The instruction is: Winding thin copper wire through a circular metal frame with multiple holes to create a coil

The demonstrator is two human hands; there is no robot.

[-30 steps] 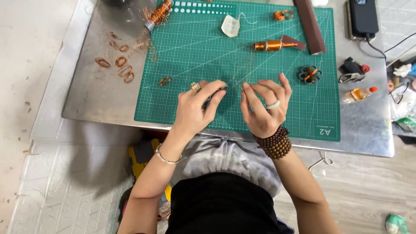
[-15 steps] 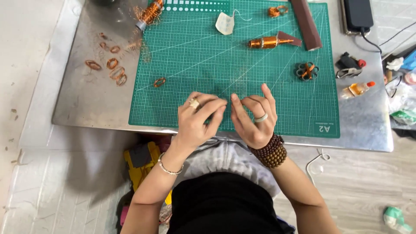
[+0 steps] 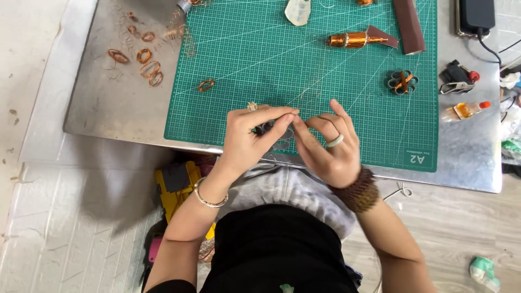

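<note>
My left hand (image 3: 251, 135) and my right hand (image 3: 328, 146) meet over the near edge of the green cutting mat (image 3: 260, 59). Between their fingertips they pinch a small dark wire piece (image 3: 267, 129) with thin silvery loops; most of it is hidden by my fingers. My left hand wears a ring and a thin bracelet. On my right hand there is a pale ring, and a brown bead bracelet circles the wrist.
On the mat lie a copper wire spool (image 3: 350, 39), a brown strip (image 3: 408, 24), a flower-shaped wire piece (image 3: 402, 82) and a small copper loop (image 3: 206, 84). Several copper loops (image 3: 142, 61) sit on the metal table (image 3: 108, 108). A small bottle (image 3: 464, 110) and a clip (image 3: 457, 77) lie at right.
Both hands have drawn closer together and nearer the mat's near edge. The camera view has shifted, so the table sits higher in the picture.
</note>
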